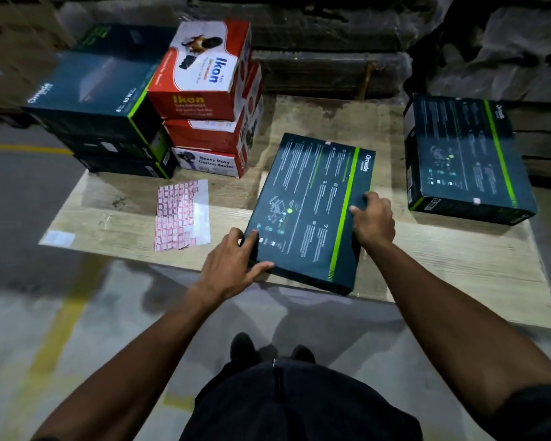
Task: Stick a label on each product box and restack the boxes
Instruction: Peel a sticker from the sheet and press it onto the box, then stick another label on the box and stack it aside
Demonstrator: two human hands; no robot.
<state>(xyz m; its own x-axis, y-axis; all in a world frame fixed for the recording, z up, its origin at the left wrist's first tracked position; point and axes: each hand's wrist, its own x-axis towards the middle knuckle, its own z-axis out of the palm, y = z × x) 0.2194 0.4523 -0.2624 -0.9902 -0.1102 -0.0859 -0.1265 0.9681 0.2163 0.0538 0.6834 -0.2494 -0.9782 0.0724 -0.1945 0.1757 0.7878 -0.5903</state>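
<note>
A flat dark teal box with a green stripe lies on the wooden board, its near edge over the board's front. A small pink label sits at its far edge. My left hand grips its near left corner, thumb on top. My right hand holds its right edge, fingers on the top face. A sheet of pink labels lies to the left. A second teal box with a pink label near its front edge rests at the right.
At the back left stand a stack of teal boxes and a stack of three red and white Ikon boxes. Wrapped cardboard bundles line the back. The grey floor has yellow lines.
</note>
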